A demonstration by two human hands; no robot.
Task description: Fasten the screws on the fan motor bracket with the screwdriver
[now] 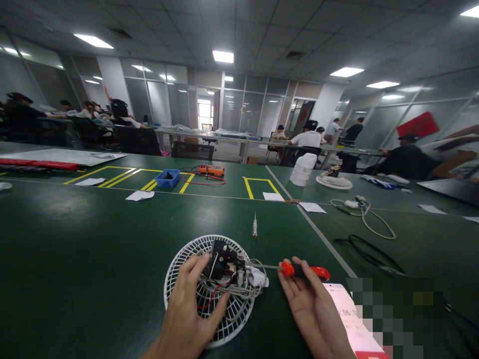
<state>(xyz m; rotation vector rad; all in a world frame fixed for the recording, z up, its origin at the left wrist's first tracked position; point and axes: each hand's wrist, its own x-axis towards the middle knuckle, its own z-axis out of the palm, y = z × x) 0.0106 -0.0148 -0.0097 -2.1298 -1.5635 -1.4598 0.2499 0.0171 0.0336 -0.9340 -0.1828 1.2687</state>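
A round white fan grille (175, 269) lies on the green table, with a black fan motor assembly (220, 257) on top of it. My left hand (190, 304) is curved around the motor's left side, fingertips at its edge and thumb near the cable. In my right hand (307, 299) is a red and black screwdriver (299, 270), held level between fingers and thumb. Its shaft points left and its tip reaches the right side of the motor; the exact contact is too small to tell. A grey cable bundle with a white plug (258, 277) rests on the grille's right side.
A small clear-handled screwdriver (255, 227) lies beyond the grille. Farther back are a blue bin (167, 178), an orange multimeter (211, 170) and a second fan grille (334, 182). A lit phone (350, 314) lies beside my right hand; cables (374, 257) lie right.
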